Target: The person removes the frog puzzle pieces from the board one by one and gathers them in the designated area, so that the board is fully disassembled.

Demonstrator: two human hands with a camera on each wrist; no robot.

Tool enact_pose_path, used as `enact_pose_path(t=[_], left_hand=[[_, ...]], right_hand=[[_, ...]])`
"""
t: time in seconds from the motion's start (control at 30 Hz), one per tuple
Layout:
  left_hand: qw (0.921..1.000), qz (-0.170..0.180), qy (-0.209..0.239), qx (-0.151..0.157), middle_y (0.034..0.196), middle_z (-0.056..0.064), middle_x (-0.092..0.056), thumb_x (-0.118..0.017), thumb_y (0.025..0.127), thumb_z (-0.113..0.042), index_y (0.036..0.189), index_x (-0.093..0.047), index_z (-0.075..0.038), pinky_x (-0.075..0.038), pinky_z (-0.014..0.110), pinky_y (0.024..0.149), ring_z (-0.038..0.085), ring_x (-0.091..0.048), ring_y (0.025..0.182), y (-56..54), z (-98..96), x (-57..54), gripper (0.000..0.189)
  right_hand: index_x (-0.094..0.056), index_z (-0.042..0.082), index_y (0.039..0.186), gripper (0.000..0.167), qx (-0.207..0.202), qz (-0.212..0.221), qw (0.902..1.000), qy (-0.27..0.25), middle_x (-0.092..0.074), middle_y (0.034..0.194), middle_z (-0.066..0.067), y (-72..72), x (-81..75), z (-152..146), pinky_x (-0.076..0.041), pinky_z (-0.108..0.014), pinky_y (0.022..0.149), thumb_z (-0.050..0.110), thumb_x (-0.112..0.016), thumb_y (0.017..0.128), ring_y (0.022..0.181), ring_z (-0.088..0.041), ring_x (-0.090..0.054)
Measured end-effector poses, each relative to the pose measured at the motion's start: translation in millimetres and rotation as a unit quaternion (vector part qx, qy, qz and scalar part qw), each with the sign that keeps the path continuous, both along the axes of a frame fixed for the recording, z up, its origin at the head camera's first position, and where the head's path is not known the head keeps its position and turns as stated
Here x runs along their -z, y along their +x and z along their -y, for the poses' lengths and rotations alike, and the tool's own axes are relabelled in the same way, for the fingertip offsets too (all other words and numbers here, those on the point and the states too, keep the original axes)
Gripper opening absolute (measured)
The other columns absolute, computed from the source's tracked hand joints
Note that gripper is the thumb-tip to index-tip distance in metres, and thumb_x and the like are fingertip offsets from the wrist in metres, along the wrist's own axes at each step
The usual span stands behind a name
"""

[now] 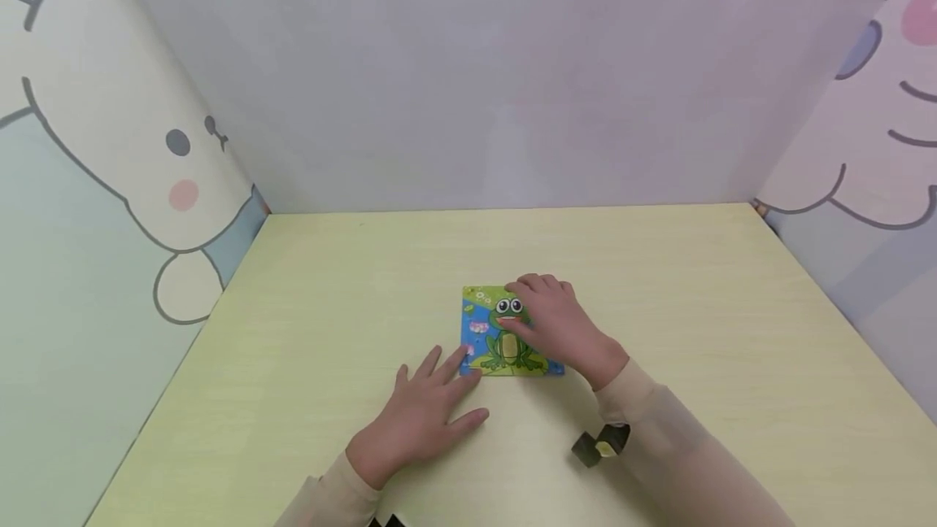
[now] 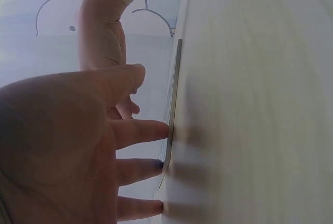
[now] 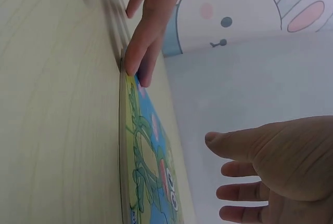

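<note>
The frog board (image 1: 508, 348) lies mid-table (image 1: 329, 291), partly beneath the right hand (image 1: 560, 324), whose extended fingers grip nothing and appear clear of its surface. The left hand (image 1: 419, 420), fingers spread, touches the near-left corner without gripping; light, even fingertip pressure there should steady the board adequately.

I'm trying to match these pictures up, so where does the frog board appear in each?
Head: frog board, below and slightly right of centre.
Left wrist: frog board edge-on, a thin strip near the middle.
Right wrist: frog board low, left of centre, cut by the bottom edge.
Shared landmark: the left hand, at the frog board's edge.
</note>
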State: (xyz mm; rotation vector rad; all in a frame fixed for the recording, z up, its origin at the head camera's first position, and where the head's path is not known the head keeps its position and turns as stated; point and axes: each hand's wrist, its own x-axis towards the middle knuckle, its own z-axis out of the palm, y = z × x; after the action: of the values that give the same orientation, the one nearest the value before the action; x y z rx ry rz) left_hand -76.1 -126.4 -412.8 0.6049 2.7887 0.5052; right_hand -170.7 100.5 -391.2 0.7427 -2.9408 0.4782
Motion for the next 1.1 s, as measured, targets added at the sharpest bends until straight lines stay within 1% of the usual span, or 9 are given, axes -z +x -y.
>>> enact_pose_path(t=[0.13,0.33,0.53,0.73,0.83,0.97,1.1], left_hand=[[1.0000,0.003,-0.001,-0.002,0.171,0.007,-0.036,-0.055,0.104,-0.056,0.149,-0.060,-0.022,-0.027,0.083,0.110,0.048,-0.030,0.156,0.5,0.2,0.3,0.057],[1.0000,0.002,0.003,0.001,0.170,0.009,-0.037,-0.055,0.104,-0.055,0.148,-0.061,-0.020,-0.029,0.083,0.110,0.048,-0.031,0.155,1.4,0.0,-0.1,0.056],[1.0000,0.005,-0.001,0.003,0.169,0.010,-0.039,-0.056,0.104,-0.055,0.147,-0.062,-0.020,-0.031,0.083,0.108,0.048,-0.032,0.155,2.9,0.4,-0.6,0.056],[0.9999,0.010,-0.004,0.002,0.168,0.010,-0.039,-0.056,0.103,-0.056,0.146,-0.063,-0.020,-0.031,0.083,0.108,0.048,-0.033,0.154,5.0,0.7,-2.6,0.056],[0.9999,0.011,-0.006,0.001,0.169,0.010,-0.039,-0.056,0.103,-0.057,0.146,-0.063,-0.020,-0.031,0.083,0.108,0.047,-0.033,0.155,5.4,0.5,-3.6,0.057],[0.9999,0.010,-0.003,0.002,0.168,0.010,-0.040,-0.057,0.103,-0.056,0.146,-0.063,-0.020,-0.031,0.083,0.107,0.047,-0.033,0.155,5.5,0.4,-4.0,0.056],[1.0000,0.008,0.003,0.004,0.168,0.011,-0.040,-0.057,0.103,-0.054,0.145,-0.064,-0.019,-0.032,0.083,0.107,0.047,-0.034,0.154,5.5,0.5,-3.7,0.055]], right_hand=[[-0.061,0.003,0.140,0.053,-0.003,0.027,0.9995,0.014,-0.062,0.139,-0.018,-5.7,0.3,8.0,-0.043,-0.063,0.110,0.032,-0.075,0.098,0.133,-0.042,-0.054],[-0.061,0.004,0.142,0.053,-0.005,0.046,0.9985,0.030,-0.061,0.141,-0.017,-9.5,3.4,13.2,-0.043,-0.061,0.112,0.032,-0.074,0.099,0.133,-0.040,-0.054],[-0.060,0.004,0.143,0.053,-0.012,0.062,0.9975,0.030,-0.061,0.141,-0.016,-11.4,3.8,17.4,-0.044,-0.059,0.112,0.032,-0.074,0.099,0.132,-0.038,-0.055],[-0.061,0.005,0.142,0.050,-0.020,0.082,0.9961,0.027,-0.061,0.141,-0.016,-15.8,5.8,24.0,-0.045,-0.057,0.111,0.029,-0.073,0.100,0.129,-0.037,-0.056],[-0.063,0.005,0.140,0.047,-0.022,0.086,0.9958,0.022,-0.061,0.139,-0.015,-18.8,7.7,27.7,-0.046,-0.056,0.109,0.028,-0.073,0.100,0.126,-0.036,-0.056],[-0.064,0.007,0.138,0.045,-0.025,0.079,0.9961,0.030,-0.061,0.137,-0.015,-24.4,10.8,31.8,-0.048,-0.055,0.107,0.029,-0.073,0.100,0.123,-0.036,-0.057],[-0.064,0.008,0.138,0.046,-0.022,0.087,0.9952,0.038,-0.060,0.139,-0.015,-30.6,12.3,35.6,-0.048,-0.055,0.109,0.032,-0.073,0.100,0.127,-0.036,-0.056]])
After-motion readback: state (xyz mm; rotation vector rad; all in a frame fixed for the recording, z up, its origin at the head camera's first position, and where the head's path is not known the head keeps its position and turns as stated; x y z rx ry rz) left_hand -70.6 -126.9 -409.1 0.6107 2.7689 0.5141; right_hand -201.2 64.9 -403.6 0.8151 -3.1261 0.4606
